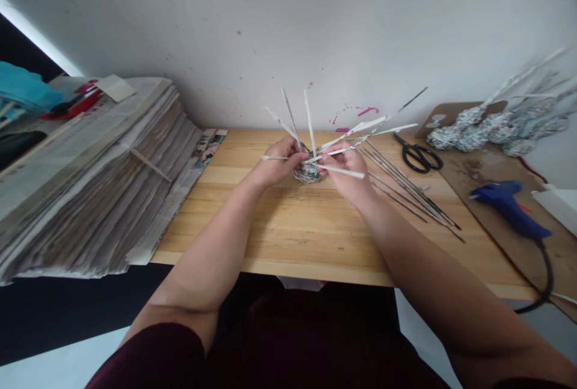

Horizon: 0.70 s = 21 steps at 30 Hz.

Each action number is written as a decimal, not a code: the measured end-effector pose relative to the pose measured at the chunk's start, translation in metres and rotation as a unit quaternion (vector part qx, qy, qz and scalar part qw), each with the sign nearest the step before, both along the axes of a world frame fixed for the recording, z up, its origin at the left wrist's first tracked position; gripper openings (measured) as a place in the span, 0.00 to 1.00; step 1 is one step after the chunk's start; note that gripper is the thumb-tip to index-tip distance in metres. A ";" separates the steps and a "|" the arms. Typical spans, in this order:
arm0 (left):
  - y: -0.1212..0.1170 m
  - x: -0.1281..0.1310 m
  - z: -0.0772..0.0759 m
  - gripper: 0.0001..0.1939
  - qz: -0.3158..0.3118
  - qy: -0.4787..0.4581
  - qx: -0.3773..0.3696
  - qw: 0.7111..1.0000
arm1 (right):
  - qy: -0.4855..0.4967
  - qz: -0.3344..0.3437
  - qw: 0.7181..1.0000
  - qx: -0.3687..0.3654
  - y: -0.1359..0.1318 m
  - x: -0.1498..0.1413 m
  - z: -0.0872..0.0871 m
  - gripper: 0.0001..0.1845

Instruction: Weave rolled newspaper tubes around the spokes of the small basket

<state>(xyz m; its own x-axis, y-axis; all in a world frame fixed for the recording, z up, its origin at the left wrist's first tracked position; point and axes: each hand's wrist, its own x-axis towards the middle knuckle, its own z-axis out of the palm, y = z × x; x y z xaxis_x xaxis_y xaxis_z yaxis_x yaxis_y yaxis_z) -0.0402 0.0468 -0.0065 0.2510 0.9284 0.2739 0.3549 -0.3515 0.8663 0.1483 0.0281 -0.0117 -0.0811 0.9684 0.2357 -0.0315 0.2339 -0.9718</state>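
Observation:
A small woven basket of rolled newspaper tubes rests on the wooden table, its loose paper spokes fanning up and to the right. My left hand is closed round the basket's left side. On the basket's right, my right hand pinches one of the white paper tubes, which lies across the basket. Both hands touch the weave; its lower part is partly hidden by my fingers.
A tall stack of newspapers fills the left. Loose paper sticks, black scissors, a blue glue gun on brown board, and finished woven pieces lie to the right. A white wall stands behind.

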 end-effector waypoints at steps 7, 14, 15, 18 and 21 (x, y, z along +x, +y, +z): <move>-0.005 0.009 0.003 0.07 0.018 0.005 0.020 1.000 | -0.072 -0.016 0.995 0.064 0.002 0.002 -0.004 0.11; -0.003 0.008 -0.002 0.07 0.007 0.002 0.031 0.999 | -0.119 -0.057 0.988 0.086 0.000 0.002 -0.001 0.08; -0.003 0.007 -0.003 0.06 0.007 0.000 0.033 0.999 | -0.119 -0.057 0.987 0.088 0.000 0.002 -0.001 0.08; -0.002 0.006 -0.003 0.05 -0.006 -0.027 0.029 0.999 | -0.116 -0.065 0.987 0.084 0.001 0.002 -0.004 0.10; -0.004 0.005 0.001 0.05 -0.040 -0.036 0.026 0.998 | -0.112 -0.065 0.988 0.084 0.005 0.003 -0.009 0.09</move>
<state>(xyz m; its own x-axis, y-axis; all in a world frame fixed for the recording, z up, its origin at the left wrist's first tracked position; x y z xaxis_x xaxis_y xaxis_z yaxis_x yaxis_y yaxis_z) -0.0348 0.0432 -0.0052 0.3011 0.8904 0.3413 0.2620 -0.4214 0.8682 0.1514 0.0328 -0.0206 -0.0260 0.9227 0.3847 0.2205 0.3807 -0.8980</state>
